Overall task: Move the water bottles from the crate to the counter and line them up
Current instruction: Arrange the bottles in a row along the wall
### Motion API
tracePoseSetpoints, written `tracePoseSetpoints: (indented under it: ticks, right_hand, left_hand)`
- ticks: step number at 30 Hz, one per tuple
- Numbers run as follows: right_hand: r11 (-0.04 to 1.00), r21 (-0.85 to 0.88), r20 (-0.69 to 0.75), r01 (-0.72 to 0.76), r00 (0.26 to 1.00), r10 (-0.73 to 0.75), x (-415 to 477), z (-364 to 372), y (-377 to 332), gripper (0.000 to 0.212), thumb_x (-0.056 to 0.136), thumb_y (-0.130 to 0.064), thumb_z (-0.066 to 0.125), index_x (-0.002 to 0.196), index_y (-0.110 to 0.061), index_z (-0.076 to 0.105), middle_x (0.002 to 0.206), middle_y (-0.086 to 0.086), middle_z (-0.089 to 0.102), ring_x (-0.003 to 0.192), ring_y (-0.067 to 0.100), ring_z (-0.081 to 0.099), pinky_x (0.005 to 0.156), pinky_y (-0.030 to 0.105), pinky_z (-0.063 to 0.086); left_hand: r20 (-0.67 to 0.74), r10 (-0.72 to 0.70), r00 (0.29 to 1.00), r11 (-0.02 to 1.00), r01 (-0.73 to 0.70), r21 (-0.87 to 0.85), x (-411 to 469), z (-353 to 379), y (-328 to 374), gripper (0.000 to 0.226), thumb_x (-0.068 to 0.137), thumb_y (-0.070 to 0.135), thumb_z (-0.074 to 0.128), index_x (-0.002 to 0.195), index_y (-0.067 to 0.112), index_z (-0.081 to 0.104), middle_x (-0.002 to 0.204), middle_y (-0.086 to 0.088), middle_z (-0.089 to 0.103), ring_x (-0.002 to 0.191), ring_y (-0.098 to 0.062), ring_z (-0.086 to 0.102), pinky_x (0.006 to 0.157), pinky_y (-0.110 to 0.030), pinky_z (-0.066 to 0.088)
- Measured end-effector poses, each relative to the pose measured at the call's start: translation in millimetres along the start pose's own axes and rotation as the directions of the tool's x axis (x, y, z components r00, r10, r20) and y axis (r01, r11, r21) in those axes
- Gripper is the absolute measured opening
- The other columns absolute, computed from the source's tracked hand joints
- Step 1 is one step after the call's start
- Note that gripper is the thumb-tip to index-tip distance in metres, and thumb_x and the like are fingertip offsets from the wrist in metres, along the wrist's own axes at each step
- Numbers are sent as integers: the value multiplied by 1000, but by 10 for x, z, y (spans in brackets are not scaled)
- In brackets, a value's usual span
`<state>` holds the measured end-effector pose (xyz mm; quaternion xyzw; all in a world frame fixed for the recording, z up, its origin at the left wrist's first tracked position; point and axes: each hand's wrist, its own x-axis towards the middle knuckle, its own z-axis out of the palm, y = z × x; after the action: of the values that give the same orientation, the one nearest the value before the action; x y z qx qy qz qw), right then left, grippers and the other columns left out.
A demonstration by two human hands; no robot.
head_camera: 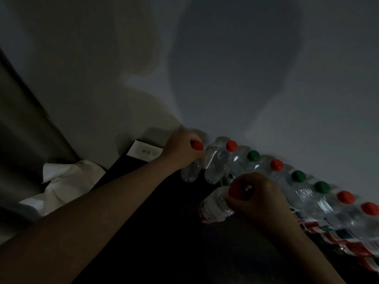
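Head view. A: Where are the water bottles?
B: A row of bottles (303, 196) stands on the dark counter (164, 232) against the wall (225, 89) and runs off towards the right edge. 7 caps in it show untouched: 4 red and 3 green.
A: And the person's hands?
B: The left hand (182, 150) is at the row's left end. Its fingers are curled tight round the neck of the end bottle (190, 173), and that bottle's red cap (197, 145) pokes out of the fist. The end bottle is upright, just beside the next one in the row. The light is too dim to tell whether its base touches the counter.
A: What about the other hand?
B: The right hand (264, 197) holds a second bottle (215, 203) in front of the row, near its left part. Fingers and thumb are pressed together round the neck, wrapping its own red top (235, 191). This bottle is tilted, with its base pointing towards the lower left. Whether it touches the row behind it cannot be told.
A: Anything else on the counter?
B: Left of the end bottle lies a black box (123, 167) with a white label (144, 151), close by the wall. Further left sits some crumpled white paper (67, 177). Large soft shadows (235, 68) fall on the wall above the hands.
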<state>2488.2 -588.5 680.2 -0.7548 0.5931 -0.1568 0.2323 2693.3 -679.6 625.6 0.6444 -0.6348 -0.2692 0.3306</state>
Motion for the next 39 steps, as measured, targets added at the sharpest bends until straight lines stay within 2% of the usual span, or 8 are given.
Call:
tracePoseSetpoints:
  ticks: [5,12,16,21,28,33,36,39]
  right_hand:
    - [1000,-5,26,-6,1000,6,174,68,77,26,72,-26,78,87,-32,58,89,-14,57,75,-4,55,67,6,46]
    - [1000,10,46,-7,999,6,264,65,201,32,72,-23,77,80,-41,51,89,-15,56,74,-2,57,69,8,49]
    - [1000,2,41,-8,999,8,284,92,243,30,72,-23,77,83,-37,53,89,-15,57,74,-1,58,71,9,49]
    - [1000,-3,18,-21,1000,21,349,131,282,21,72,-21,77,87,-27,63,89,-12,58,75,0,58,67,16,52]
    - [1000,-1,41,-18,999,18,550,207,165,15,72,-20,75,85,-19,66,85,-5,62,73,6,61,67,26,55]
    - [999,32,49,-20,999,19,827,273,-38,20,72,-17,75,90,-17,66,87,-3,66,78,10,64,72,31,57]
    - [999,36,35,17,999,-18,1028,349,-191,18,73,-14,74,89,-11,66,85,0,66,76,13,64,67,24,55]
    - [999,49,36,15,999,-17,1240,427,-308,23,72,-17,77,91,-14,65,87,-3,63,76,10,60,63,14,49]
  left_hand:
    - [26,-11,1000,999,11,-32,320,214,-6,13,62,20,77,69,13,69,75,-4,67,72,-18,64,64,-30,51]
    - [81,9,997,1000,-8,-23,495,411,0,34,65,18,71,43,23,46,49,8,48,49,-3,47,47,-19,29]
    - [72,12,997,1000,-10,-25,593,478,-16,15,65,19,72,67,6,64,71,-13,65,68,-25,62,58,-32,48]
    - [99,18,995,997,-11,-72,686,451,-60,17,70,19,76,77,8,65,74,-5,62,67,-16,56,58,-25,42]
    - [108,-24,994,999,29,-43,695,260,-212,37,71,31,79,98,8,67,92,-4,67,84,-16,62,77,-28,49]
    - [54,-67,996,998,66,23,609,-15,-563,24,75,17,75,93,3,69,91,-12,72,85,-25,66,79,-32,51]
    - [19,-79,997,987,76,144,494,-163,-779,14,75,10,71,86,1,69,89,-16,71,85,-28,65,75,-31,47]
    - [4,-102,995,976,99,195,380,-231,-871,20,79,10,66,96,-1,69,100,-18,69,97,-32,63,81,-33,46]
